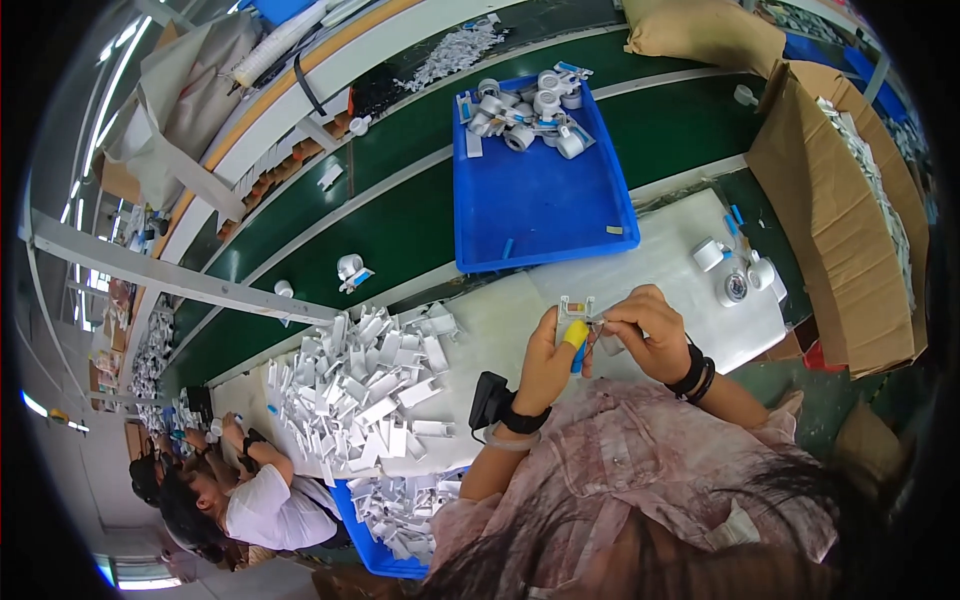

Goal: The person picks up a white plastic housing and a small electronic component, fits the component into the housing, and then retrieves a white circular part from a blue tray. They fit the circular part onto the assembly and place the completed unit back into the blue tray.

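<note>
My left hand (543,372) is closed round a small white plastic housing (564,309), held up over the work surface in front of me. Something yellow (575,334), which looks like a cover on the thumb, shows at that hand, with a strip of blue (578,359) just below. My right hand (648,328) meets it from the right, its fingertips pinched together at the housing's edge; what they grip is too small to make out. A pale, rounded piece (611,343) shows beneath the right fingers, partly hidden.
A heap of white plastic covers (375,385) lies to the left, above a blue bin (372,545) of similar parts. Ahead, a blue tray (540,205) holds white round assemblies. Several assemblies (733,287) lie at right, beside a cardboard box (835,220). Co-workers (275,505) sit at far left.
</note>
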Available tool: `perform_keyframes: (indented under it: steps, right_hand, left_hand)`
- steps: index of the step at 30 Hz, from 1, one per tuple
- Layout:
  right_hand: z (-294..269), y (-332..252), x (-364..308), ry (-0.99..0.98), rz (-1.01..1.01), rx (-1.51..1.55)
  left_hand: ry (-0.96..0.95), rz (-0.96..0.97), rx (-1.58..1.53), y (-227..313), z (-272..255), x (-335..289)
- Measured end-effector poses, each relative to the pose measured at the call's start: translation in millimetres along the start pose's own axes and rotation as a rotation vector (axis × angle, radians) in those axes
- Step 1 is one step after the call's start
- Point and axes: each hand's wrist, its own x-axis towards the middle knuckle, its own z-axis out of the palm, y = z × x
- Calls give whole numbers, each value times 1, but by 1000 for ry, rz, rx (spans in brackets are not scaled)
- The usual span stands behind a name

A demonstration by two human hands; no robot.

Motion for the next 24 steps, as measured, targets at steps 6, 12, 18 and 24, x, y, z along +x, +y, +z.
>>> perform_keyframes:
  steps: [6, 12, 18, 24]
  right_hand:
    - [1, 3, -5, 9, -130, -43]
    - [2, 1, -8, 63, -246, -84]
    - [-1, -1, -10, 93, -254, -111]
    - [-2, -3, -10, 82, -273, -130]
  left_hand:
    - [20, 4, -10, 7, 15, -5]
    - [17, 7, 46, 11, 20, -11]
    - [-17, 48, 125, 14, 25, -14]
    - [-7, 85, 187, 11, 24, -17]
